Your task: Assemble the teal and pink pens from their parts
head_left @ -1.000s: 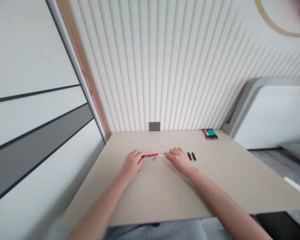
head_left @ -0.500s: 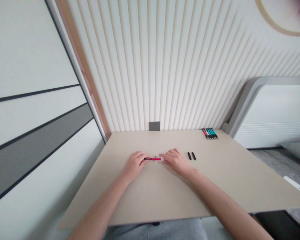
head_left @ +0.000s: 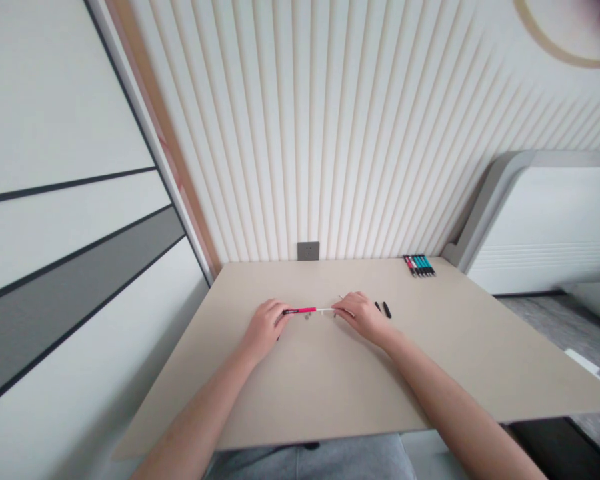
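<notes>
My left hand (head_left: 266,327) is closed around the black end of a pink and black pen barrel (head_left: 305,310), held level above the table. From the barrel's right end a thin white pen refill (head_left: 325,309) sticks out. My right hand (head_left: 364,317) pinches the far end of that refill. Below the barrel lie several small greyish parts (head_left: 307,317), too small to name. Two black pen parts (head_left: 387,309) lie just right of my right hand, one partly hidden by it. A dark tip shows under my left hand; its source is hidden.
A row of pens (head_left: 420,265), pink, white and teal with black, lies at the back right of the beige table (head_left: 300,387). A grey wall socket (head_left: 309,251) sits behind the back edge. Cabinet panels stand left, a grey bed right.
Half a second ago my right hand was against the barrel's end. It has since moved right, and a length of white refill shows again. My left hand tilted and shifted slightly.
</notes>
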{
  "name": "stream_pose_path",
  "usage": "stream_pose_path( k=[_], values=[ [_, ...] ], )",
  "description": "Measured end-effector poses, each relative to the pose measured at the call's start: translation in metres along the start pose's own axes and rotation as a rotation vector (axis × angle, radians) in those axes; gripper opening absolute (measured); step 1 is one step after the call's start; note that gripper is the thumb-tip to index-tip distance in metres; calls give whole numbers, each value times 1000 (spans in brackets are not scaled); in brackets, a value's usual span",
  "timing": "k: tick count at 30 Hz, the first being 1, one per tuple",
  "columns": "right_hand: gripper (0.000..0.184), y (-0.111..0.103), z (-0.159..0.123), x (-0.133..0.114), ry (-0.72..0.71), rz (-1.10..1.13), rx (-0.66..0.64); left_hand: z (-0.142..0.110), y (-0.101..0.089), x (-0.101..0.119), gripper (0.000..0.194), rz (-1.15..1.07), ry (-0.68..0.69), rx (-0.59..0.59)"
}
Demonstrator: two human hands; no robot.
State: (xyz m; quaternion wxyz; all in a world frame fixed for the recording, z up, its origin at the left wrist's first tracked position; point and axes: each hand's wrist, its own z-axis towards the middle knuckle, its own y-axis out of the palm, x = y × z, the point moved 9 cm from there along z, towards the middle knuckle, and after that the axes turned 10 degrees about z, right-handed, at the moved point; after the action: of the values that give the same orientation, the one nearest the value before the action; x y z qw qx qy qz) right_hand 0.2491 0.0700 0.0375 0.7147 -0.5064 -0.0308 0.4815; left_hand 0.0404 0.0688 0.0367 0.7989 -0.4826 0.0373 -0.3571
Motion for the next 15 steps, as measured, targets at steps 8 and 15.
stream_pose_path(
  k=[8,15],
  values=[
    [28,-3,-2,-12,-77,-14,30,-2,-2,2,17,-19,57,-13],
    [27,-1,-3,-21,-127,-57,30,-3,-3,2,15,-29,73,-19]
  ],
)
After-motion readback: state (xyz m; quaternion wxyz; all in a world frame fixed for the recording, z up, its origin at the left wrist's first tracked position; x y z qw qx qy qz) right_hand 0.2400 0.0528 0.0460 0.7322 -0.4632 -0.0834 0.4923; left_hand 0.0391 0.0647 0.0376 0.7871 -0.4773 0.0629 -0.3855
